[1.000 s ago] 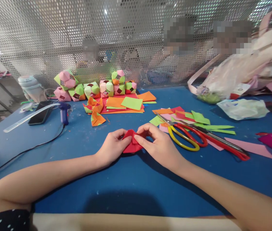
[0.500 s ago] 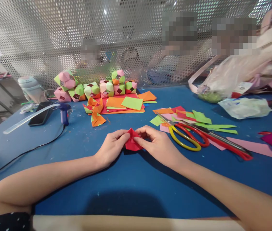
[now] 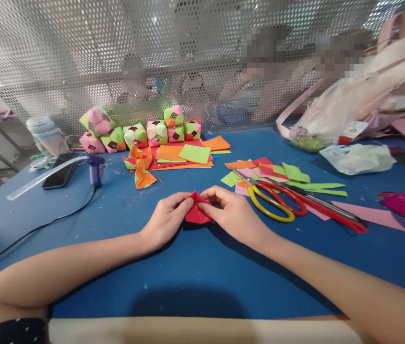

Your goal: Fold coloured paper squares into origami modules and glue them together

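Observation:
A small piece of folded red paper (image 3: 198,215) is held just above the blue table, at the middle of the view. My left hand (image 3: 168,215) pinches its left side, thumb on top. On the opposite side my right hand (image 3: 233,215) grips it between thumb and fingers, the thumb pressing near its centre. Behind my hands lie folded orange paper pieces (image 3: 144,176) and a stack of coloured sheets with a green sheet (image 3: 195,154) on top. Scissors (image 3: 274,203) with yellow and red handles rest to the right of my right hand.
Folded paper balls (image 3: 136,135) line the back by a perforated metal screen (image 3: 98,62). A glue gun (image 3: 95,169) with its cord, a phone (image 3: 60,172) and a bottle (image 3: 46,134) are at left. Paper scraps (image 3: 297,173), a red-handled cutter (image 3: 334,210), plastic bags (image 3: 358,158) and a backpack (image 3: 403,62) occupy the right.
The view has turned slightly, so objects on the right appear a little further left. Both hands keep their hold on the red paper, with barely any visible finger movement.

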`<action>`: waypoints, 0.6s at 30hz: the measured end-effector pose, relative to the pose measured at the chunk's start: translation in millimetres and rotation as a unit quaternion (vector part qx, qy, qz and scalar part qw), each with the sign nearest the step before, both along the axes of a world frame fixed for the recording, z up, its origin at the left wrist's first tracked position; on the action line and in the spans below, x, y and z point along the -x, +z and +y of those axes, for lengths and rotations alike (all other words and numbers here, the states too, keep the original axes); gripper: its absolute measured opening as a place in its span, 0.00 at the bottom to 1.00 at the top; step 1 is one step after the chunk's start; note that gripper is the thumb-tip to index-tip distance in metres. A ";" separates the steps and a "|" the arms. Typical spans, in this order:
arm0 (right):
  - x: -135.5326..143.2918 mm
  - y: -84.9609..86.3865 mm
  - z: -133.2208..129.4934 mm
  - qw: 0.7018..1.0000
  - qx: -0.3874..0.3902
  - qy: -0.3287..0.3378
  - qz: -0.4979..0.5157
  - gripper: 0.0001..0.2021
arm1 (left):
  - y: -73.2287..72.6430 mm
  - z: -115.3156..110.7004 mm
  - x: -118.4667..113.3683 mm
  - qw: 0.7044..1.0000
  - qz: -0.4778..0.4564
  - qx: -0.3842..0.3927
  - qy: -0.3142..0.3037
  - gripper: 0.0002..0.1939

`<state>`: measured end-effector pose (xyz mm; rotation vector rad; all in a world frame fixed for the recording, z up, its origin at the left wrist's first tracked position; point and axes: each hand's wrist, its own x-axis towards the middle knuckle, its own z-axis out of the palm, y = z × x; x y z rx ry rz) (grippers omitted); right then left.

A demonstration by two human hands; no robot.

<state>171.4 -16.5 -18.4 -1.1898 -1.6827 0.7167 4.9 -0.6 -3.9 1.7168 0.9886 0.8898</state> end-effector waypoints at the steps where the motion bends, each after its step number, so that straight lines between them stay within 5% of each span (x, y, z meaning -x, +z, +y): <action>1: 0.0 0.0 -0.2 1.000 0.001 -0.002 0.000 0.06 | -0.1 0.0 0.0 1.000 0.001 -0.004 -0.001 0.15; 18: 4.4 2.2 -2.4 0.992 -0.100 -0.027 -0.072 0.04 | -1.2 0.0 -1.6 1.000 0.005 -0.030 -0.002 0.13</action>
